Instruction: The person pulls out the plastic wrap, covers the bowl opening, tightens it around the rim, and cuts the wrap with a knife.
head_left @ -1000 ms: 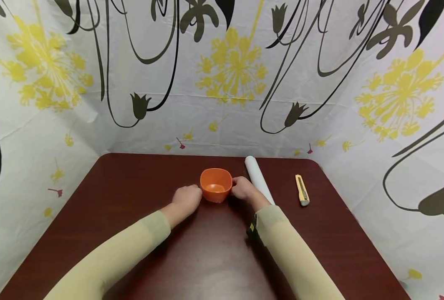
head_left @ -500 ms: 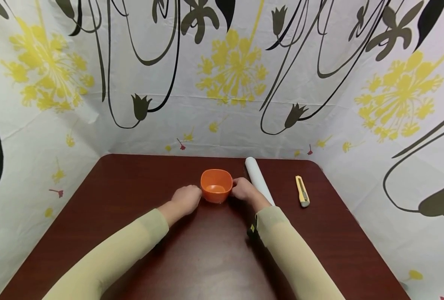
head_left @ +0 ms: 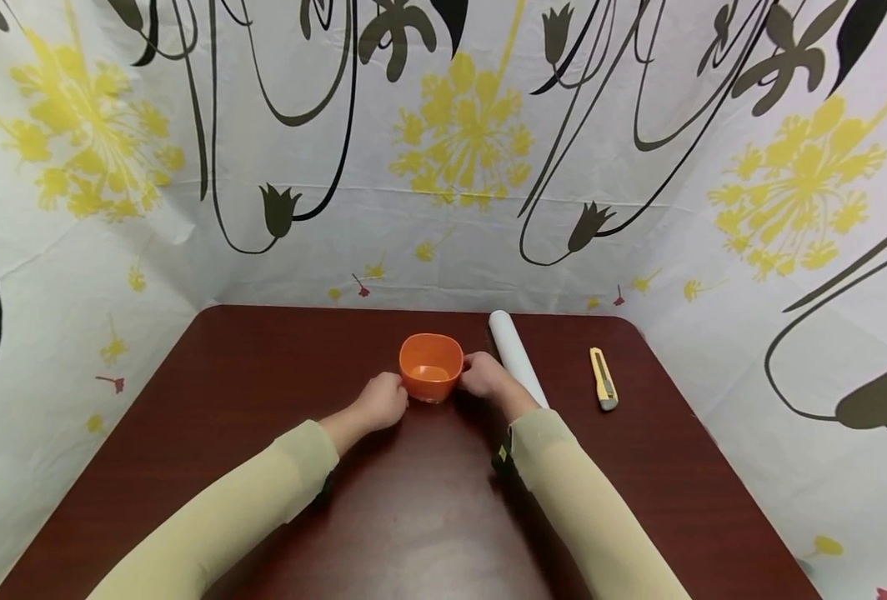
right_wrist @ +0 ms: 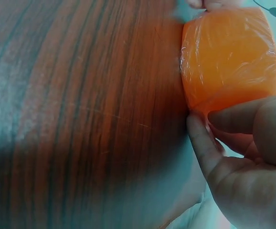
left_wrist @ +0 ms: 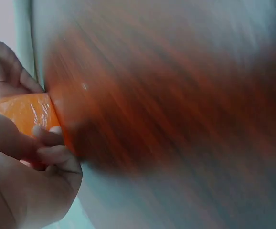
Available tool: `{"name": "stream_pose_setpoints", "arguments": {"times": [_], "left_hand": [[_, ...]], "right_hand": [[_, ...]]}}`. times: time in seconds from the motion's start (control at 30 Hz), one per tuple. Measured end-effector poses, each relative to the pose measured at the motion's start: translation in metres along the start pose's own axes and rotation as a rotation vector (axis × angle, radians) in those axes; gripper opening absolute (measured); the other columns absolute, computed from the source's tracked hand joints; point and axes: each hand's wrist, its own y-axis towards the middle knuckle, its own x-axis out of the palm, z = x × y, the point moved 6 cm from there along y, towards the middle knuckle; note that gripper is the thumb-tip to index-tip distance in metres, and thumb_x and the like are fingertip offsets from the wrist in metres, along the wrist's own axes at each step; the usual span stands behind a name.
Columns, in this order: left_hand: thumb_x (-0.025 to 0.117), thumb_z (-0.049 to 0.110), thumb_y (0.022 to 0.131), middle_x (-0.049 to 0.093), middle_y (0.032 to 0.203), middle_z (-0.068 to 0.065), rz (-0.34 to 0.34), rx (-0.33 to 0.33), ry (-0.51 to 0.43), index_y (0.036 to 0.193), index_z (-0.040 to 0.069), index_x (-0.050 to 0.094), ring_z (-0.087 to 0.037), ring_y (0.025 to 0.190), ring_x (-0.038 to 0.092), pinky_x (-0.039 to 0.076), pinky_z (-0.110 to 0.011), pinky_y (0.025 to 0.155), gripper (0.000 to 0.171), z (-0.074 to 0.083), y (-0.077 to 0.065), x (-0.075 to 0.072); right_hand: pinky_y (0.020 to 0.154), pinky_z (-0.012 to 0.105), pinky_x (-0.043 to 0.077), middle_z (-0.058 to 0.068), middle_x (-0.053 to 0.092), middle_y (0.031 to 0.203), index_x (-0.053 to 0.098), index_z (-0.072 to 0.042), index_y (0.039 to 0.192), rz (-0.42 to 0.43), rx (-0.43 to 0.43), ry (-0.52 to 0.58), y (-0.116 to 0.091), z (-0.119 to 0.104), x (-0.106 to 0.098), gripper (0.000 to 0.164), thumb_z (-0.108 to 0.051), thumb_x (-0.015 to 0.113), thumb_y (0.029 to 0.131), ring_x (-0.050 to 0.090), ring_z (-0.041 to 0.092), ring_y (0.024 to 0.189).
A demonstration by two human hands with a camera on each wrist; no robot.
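Note:
An orange bowl [head_left: 431,367] stands upright toward the back of the table. In the right wrist view, clear, wrinkled cling film [right_wrist: 228,52] covers the bowl's side. My right hand [head_left: 487,377] is at the bowl's right side, its thumb and forefinger pinching the film low by the tabletop. At the left side is my left hand [head_left: 380,401]; in the left wrist view its fingers [left_wrist: 57,155] are curled together against the bowl's lower edge, pinching the film there.
A long white roll [head_left: 514,354] lies just right of my right hand, partly behind the forearm. Farther right rests a yellow utility knife [head_left: 603,379]. The dark red-brown table [head_left: 286,350] meets flower-patterned cloth [head_left: 323,275] at its back and sides.
My left hand has shifted slightly right and turned at the wrist, close to the bowl's lower front. The right hand and bowl stay almost in place.

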Motion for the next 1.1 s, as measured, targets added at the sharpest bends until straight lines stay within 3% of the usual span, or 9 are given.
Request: {"name": "stream_pose_setpoints", "arguments": {"times": [0.03,0.1,0.23,0.4,0.67,0.8,0.93,1.1], "left_hand": [[0.045,0.008,0.107,0.07,0.088,-0.012,-0.003,-0.013,-0.069,0.105,-0.003,0.07,-0.021,0.073,0.063,0.055,-0.034,0.069,0.028,0.001,-0.002,0.001],[0.045,0.003,0.107,0.072,0.093,-0.015,-0.011,-0.086,-0.196,0.111,-0.007,0.069,-0.02,0.071,0.066,0.054,-0.031,0.065,0.026,0.019,-0.017,-0.004],[0.046,-0.001,0.107,0.073,0.102,-0.018,0.016,-0.121,-0.332,0.121,-0.01,0.066,-0.018,0.073,0.069,0.052,-0.024,0.063,0.027,0.021,-0.023,0.002],[0.05,-0.001,0.106,0.073,0.092,-0.015,0.023,-0.112,-0.343,0.121,-0.009,0.067,-0.019,0.074,0.07,0.05,-0.023,0.065,0.024,0.025,-0.025,0.005],[0.056,0.0,0.098,0.07,0.086,-0.01,-0.069,-0.129,-0.423,0.13,-0.009,0.059,-0.019,0.071,0.061,0.049,-0.027,0.063,0.034,0.027,-0.027,0.008],[0.058,0.0,0.095,0.07,0.085,-0.01,-0.108,-0.145,-0.458,0.125,-0.006,0.059,-0.019,0.066,0.058,0.049,-0.028,0.062,0.03,0.03,-0.031,0.011],[0.059,0.001,0.093,0.068,0.082,-0.008,-0.123,-0.149,-0.478,0.12,-0.007,0.059,-0.018,0.062,0.055,0.048,-0.029,0.063,0.029,0.034,-0.035,0.013],[0.064,0.001,0.088,0.068,0.079,-0.007,-0.104,-0.161,-0.528,0.133,-0.013,0.045,-0.018,0.063,0.057,0.05,-0.028,0.063,0.052,0.034,-0.035,0.014]], "right_hand": [[0.085,0.032,0.05,0.01,0.072,0.102,0.077,0.0,0.128,0.002,0.003,0.003,0.0,0.0,0.0,0.033,-0.008,0.065,0.099,0.059,0.023,0.091],[0.082,0.03,0.05,0.009,0.071,0.1,0.077,0.0,0.128,0.003,0.01,0.012,0.001,0.001,0.0,0.033,-0.006,0.063,0.098,0.06,0.022,0.089],[0.076,0.027,0.052,0.01,0.073,0.098,0.076,0.001,0.128,0.001,0.029,0.042,0.0,0.003,0.003,0.034,-0.004,0.061,0.098,0.063,0.02,0.084],[0.075,0.027,0.055,0.012,0.074,0.103,0.074,0.003,0.127,0.043,0.059,0.076,-0.003,0.004,0.002,0.033,-0.002,0.061,0.097,0.066,0.02,0.084],[0.071,0.023,0.051,0.006,0.07,0.09,0.076,0.004,0.12,0.066,0.064,0.142,-0.002,0.004,-0.001,0.029,-0.001,0.064,0.094,0.062,0.017,0.079],[0.069,0.022,0.049,0.005,0.068,0.085,0.076,0.004,0.124,0.059,0.071,0.161,-0.003,0.005,-0.001,0.033,0.001,0.064,0.094,0.059,0.016,0.077],[0.07,0.023,0.052,0.008,0.069,0.091,0.072,0.006,0.129,0.061,0.075,0.185,-0.003,0.006,-0.001,0.037,0.001,0.06,0.096,0.061,0.017,0.078],[0.071,0.023,0.055,0.008,0.071,0.091,0.072,0.008,0.123,0.057,0.071,0.218,-0.001,0.007,0.0,0.032,-0.001,0.06,0.095,0.064,0.014,0.077]]}}
